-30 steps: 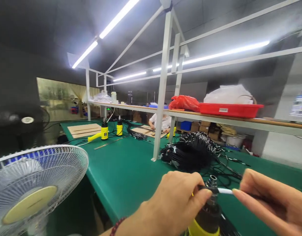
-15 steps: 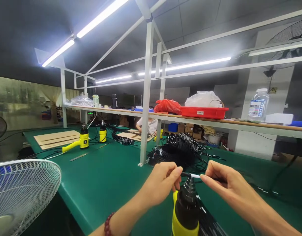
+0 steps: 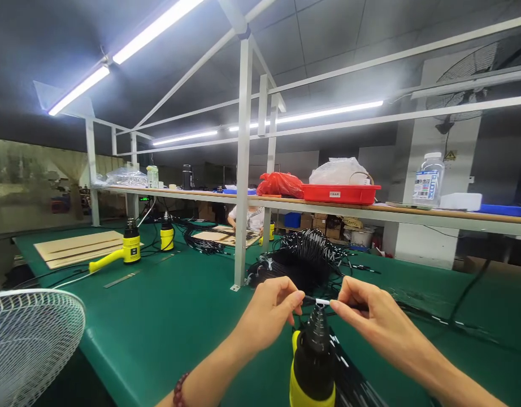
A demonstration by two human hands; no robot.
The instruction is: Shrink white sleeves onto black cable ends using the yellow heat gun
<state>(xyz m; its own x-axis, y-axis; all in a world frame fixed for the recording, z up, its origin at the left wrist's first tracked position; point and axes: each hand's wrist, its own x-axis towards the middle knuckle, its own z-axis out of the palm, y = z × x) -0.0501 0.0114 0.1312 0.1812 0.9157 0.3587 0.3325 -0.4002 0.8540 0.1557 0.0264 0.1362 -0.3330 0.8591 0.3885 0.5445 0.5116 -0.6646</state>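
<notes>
Between my two hands a black cable [image 3: 310, 298] is held level, with a white sleeve [image 3: 322, 302] around it. My left hand [image 3: 271, 308] pinches the cable on the left of the sleeve. On the other side, my right hand [image 3: 366, 311] is closed with its thumb and fingertips at the sleeve's right end. Just under the sleeve is the coiled tip of an upright yellow and black heat gun [image 3: 315, 362]; whether they touch I cannot tell. A bundle of black cables with white sleeves [image 3: 351, 373] lies to the right of the heat gun.
A large heap of black cables [image 3: 294, 263] lies behind my hands, past a white post [image 3: 243, 169]. Two more heat guns [image 3: 132, 249] stand at the left near cardboard sheets [image 3: 78, 246]. A fan [image 3: 31, 345] is at the lower left. Across the table sits a person [image 3: 247, 219].
The whole view has shifted slightly, so most things appear further left. My hands keep their hold on the cable above the heat gun, and the sleeve remains over its tip.
</notes>
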